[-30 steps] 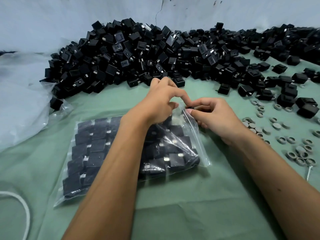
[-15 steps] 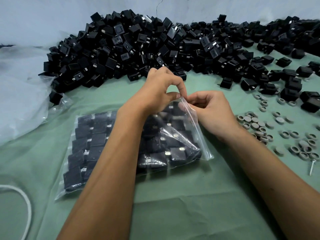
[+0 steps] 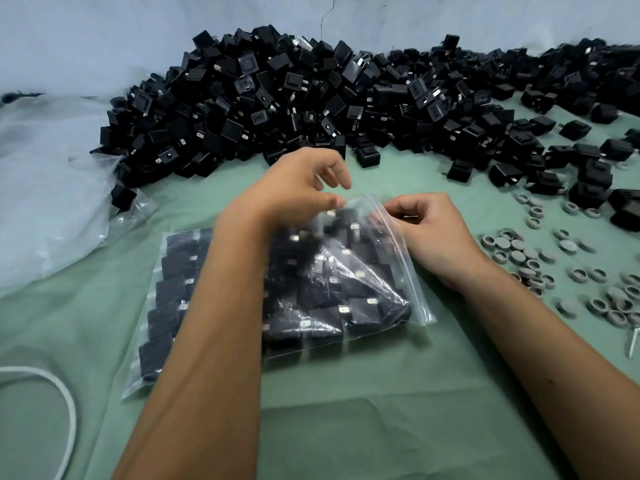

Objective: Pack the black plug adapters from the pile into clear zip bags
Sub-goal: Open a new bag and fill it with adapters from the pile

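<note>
— Hands first: what are they doing?

— Left hand point(image 3: 298, 188) hangs over the far corner of a clear plastic zip bag point(image 3: 391, 271), thumb tip against the plastic at the bag's mouth, the other fingers curled and spread above it. Whether that grip actually pinches the film I cannot tell. Right hand point(image 3: 433, 233) is curled at the zip edge on the right side, thumb and forefinger pressed together on the strip.

— And the bag itself?

— It lies flat on the green cloth-covered desk point(image 3: 346, 427), packed with rows of black square plug adapters point(image 3: 173, 292), metal prongs showing through the plastic. The left forearm crosses over its middle.

— Where is the rest of the stock?

— Large pile of loose black plug adapters point(image 3: 311, 98) heaped along the back of the desk against the pale wall point(image 3: 104, 36), trailing off to the right in scattered singles.

— Anything else around?

— Crumpled sheet of translucent plastic point(image 3: 45, 188) at the left, tucked under the pile's edge. Small grey round caps and rings point(image 3: 526, 258) strewn to the right of the right wrist. A white cord point(image 3: 67, 403) loops at the lower left corner.
</note>
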`<state>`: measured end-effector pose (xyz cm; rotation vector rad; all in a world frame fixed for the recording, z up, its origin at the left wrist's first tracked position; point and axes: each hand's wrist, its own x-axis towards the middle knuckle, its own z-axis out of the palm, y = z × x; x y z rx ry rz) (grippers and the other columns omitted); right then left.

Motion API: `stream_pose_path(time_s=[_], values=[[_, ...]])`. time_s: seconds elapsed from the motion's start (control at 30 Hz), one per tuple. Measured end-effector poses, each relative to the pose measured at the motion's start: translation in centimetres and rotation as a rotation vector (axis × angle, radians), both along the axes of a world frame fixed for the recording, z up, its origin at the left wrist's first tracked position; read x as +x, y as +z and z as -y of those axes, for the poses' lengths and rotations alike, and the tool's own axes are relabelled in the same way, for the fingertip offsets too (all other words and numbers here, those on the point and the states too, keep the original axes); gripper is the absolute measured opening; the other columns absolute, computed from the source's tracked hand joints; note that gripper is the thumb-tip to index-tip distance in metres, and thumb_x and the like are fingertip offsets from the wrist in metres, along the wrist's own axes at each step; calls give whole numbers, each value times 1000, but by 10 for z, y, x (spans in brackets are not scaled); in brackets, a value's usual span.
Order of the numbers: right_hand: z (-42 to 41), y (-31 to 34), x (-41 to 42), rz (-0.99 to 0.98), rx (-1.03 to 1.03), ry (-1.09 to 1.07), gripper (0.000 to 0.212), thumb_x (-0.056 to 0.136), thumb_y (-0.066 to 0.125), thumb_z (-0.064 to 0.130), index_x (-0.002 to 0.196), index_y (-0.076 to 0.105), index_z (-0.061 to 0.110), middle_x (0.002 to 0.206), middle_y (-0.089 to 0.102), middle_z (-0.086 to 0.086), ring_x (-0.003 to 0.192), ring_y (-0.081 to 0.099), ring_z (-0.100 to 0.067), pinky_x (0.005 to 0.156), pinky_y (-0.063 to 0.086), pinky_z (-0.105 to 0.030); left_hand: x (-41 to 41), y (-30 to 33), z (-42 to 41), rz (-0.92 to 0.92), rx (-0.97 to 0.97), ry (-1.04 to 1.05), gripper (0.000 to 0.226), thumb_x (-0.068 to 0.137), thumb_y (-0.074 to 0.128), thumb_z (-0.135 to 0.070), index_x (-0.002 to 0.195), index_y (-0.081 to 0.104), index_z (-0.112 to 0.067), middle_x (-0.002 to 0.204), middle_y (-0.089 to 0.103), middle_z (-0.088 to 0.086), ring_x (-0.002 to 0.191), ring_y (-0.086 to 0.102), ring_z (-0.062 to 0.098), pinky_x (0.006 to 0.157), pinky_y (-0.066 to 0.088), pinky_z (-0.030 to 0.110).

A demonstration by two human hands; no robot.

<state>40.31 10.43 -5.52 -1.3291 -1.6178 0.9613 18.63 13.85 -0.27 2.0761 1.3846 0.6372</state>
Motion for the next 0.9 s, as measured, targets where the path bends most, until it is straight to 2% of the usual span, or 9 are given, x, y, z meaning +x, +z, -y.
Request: stream_pose_path(time_s=[0.13, 0.27, 0.4, 0.5, 0.63, 0.77, 0.9], values=[[0, 1, -2, 29, -11, 26, 20, 86, 80, 43, 86, 83, 23, 79, 79, 3, 81, 76, -23, 82, 62, -50, -29, 4, 3, -30, -205, 11, 28, 75, 91, -23, 96, 72, -30, 103, 70, -3, 83, 65, 8, 81, 56, 33], [0, 0, -4, 36, -5, 26, 26, 84, 81, 46, 86, 82, 21, 79, 78, -1, 82, 75, -29, 81, 61, -53, -27, -5, 2, -7, -237, 38, 33, 73, 93, -22, 98, 72, -24, 91, 70, -8, 63, 62, -4, 65, 53, 18], [-3, -1, -7, 95, 12, 25, 28, 87, 79, 45, 86, 82, 17, 81, 78, -6, 83, 72, -35, 76, 60, -51, -22, -8, -1, -11, -258, 43, 34, 71, 94, -19, 96, 72, -21, 77, 67, -11, 55, 59, -3, 55, 49, 14], [-4, -2, -11, 155, 44, 8, 25, 90, 78, 38, 81, 82, 16, 76, 77, -4, 77, 72, -32, 68, 58, -43, -23, -9, -2, -4, -272, 51, 34, 70, 94, -18, 95, 72, -21, 74, 67, -12, 55, 60, -1, 56, 49, 16], [-5, 0, -15, 213, 56, -10, 27, 90, 78, 39, 78, 80, 15, 78, 77, -6, 72, 72, -29, 64, 59, -44, -21, -8, -2, 9, -283, 60, 34, 68, 95, -17, 92, 71, -22, 76, 68, -10, 56, 62, 3, 61, 50, 23], [-6, 5, -17, 238, 6, -4, 23, 90, 78, 37, 78, 82, 19, 66, 74, 9, 56, 67, -11, 59, 59, -35, -21, -8, -1, 16, -292, 74, 36, 66, 96, -17, 92, 71, -22, 80, 68, -6, 58, 61, 4, 69, 54, 30], [-3, 7, -20, 202, -8, -22, 22, 88, 81, 38, 77, 81, 19, 70, 76, 3, 64, 72, -20, 64, 63, -43, -20, -7, 0, 6, -284, 77, 40, 65, 96, -18, 94, 70, -24, 83, 68, -7, 59, 61, 3, 70, 54, 32]])
